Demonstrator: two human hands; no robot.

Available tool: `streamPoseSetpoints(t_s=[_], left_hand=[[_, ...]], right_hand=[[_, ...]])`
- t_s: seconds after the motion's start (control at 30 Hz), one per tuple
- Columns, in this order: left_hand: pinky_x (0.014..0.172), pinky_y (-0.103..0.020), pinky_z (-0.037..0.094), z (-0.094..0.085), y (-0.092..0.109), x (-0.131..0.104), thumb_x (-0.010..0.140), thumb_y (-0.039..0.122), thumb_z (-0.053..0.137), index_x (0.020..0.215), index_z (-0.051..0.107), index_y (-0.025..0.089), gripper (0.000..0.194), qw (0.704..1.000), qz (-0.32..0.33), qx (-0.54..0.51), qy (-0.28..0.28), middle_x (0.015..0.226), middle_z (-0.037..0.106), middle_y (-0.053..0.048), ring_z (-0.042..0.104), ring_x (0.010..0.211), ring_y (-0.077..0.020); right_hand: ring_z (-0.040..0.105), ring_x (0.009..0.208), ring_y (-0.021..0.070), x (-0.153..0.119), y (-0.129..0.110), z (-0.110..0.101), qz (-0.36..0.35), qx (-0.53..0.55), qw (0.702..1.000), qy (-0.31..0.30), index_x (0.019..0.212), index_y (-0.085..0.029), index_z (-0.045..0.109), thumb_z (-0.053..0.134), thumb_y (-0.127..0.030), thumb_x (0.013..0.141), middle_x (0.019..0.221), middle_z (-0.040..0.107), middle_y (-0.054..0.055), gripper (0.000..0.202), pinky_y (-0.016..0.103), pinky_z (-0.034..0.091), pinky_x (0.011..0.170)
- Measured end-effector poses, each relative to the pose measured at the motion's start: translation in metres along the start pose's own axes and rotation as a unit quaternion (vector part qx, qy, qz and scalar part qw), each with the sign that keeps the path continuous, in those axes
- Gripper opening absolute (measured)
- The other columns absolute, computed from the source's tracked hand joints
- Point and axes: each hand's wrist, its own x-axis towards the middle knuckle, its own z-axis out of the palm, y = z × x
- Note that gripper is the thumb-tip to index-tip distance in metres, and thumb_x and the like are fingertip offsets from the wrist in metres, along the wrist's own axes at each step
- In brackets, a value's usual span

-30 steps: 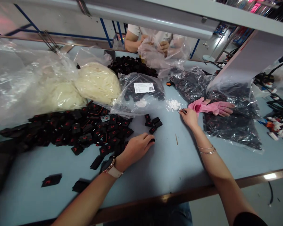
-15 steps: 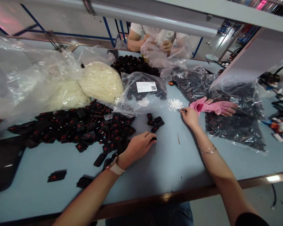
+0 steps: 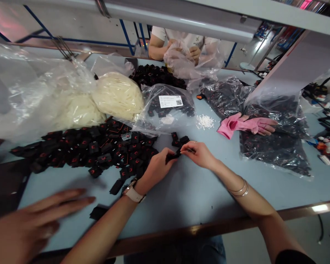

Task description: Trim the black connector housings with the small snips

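My left hand [image 3: 157,167], with a watch at its wrist, is closed around a black plastic connector housing [image 3: 172,157]. Fingers pinched, my right hand [image 3: 199,154] meets it at the housing's right end. A small dark thing shows between the right fingers, too small to make out. Just behind both hands lie a few loose black housings [image 3: 175,137]. To the left spreads a large heap of black housings with red marks [image 3: 99,148]. Beyond my right hand is a little pile of tiny white pieces [image 3: 205,121].
Another person's blurred hand [image 3: 41,216] reaches in from the left. Pink gloves [image 3: 246,124] lie across bags of black parts [image 3: 275,150]. Behind the heap stand bags of cream-coloured pieces [image 3: 119,96] and a labelled bag [image 3: 165,110]. A co-worker [image 3: 181,44] sits opposite.
My right hand has come from the white pile leftward to my left hand. The left hand has turned the housing. Another person's hand has entered at the left, over a loose housing.
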Motion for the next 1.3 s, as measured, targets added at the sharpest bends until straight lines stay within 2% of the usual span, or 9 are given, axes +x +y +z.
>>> streamPoseSetpoints(t_s=[0.17,0.37,0.63,0.93,1.13,1.3], left_hand=[[0.064,-0.026,0.049,-0.002,0.006,0.001,0.078,0.022,0.060,0.085,0.056,0.019,0.009,0.999,-0.038,0.018,-0.013,0.080,0.070,-0.002,0.066,0.071,-0.0176],[0.063,-0.025,0.047,-0.002,0.010,0.001,0.080,0.019,0.057,0.084,0.059,0.018,0.005,0.998,-0.037,0.046,-0.012,0.079,0.071,-0.003,0.067,0.070,-0.0173],[0.061,-0.024,0.047,0.001,0.010,-0.001,0.079,0.016,0.057,0.083,0.061,0.018,0.006,0.998,-0.023,0.062,0.002,0.076,0.070,-0.002,0.066,0.067,-0.0161],[0.068,-0.026,0.050,0.001,0.010,-0.001,0.080,0.020,0.058,0.087,0.063,0.018,0.009,0.998,-0.045,0.050,-0.007,0.082,0.072,-0.003,0.068,0.074,-0.0183],[0.067,-0.026,0.050,0.001,0.009,-0.001,0.081,0.022,0.057,0.087,0.063,0.018,0.010,0.998,-0.042,0.049,-0.001,0.081,0.072,-0.003,0.068,0.073,-0.0180],[0.065,-0.025,0.049,0.001,0.009,0.000,0.080,0.020,0.057,0.087,0.062,0.018,0.009,0.997,-0.039,0.061,-0.002,0.079,0.072,-0.002,0.068,0.071,-0.0177]], right_hand=[[0.059,0.079,0.0122,-0.007,-0.003,0.014,-0.029,-0.074,0.995,-0.052,0.089,-0.017,0.065,0.052,-0.002,0.078,0.087,0.066,0.004,0.023,0.023,0.044,0.071],[0.060,0.084,0.0133,-0.010,0.005,0.026,-0.033,-0.097,0.993,-0.060,0.098,-0.017,0.064,0.049,0.002,0.073,0.098,0.064,0.006,0.035,0.024,0.046,0.075],[0.060,0.084,0.0132,-0.012,0.007,0.030,-0.034,-0.108,0.992,-0.054,0.098,-0.017,0.064,0.048,0.003,0.071,0.098,0.064,0.005,0.037,0.024,0.046,0.076],[0.059,0.078,0.0144,-0.014,0.006,0.032,-0.075,-0.170,0.981,-0.045,0.096,-0.017,0.065,0.052,-0.004,0.075,0.098,0.064,0.007,0.028,0.025,0.044,0.067],[0.059,0.078,0.0134,-0.016,0.013,0.035,-0.105,-0.153,0.982,-0.031,0.102,-0.019,0.065,0.051,-0.002,0.073,0.100,0.063,0.007,0.036,0.024,0.044,0.067],[0.059,0.082,0.0147,-0.016,0.014,0.038,-0.083,-0.116,0.990,-0.006,0.101,-0.018,0.064,0.050,0.000,0.071,0.101,0.062,0.008,0.038,0.025,0.048,0.070]])
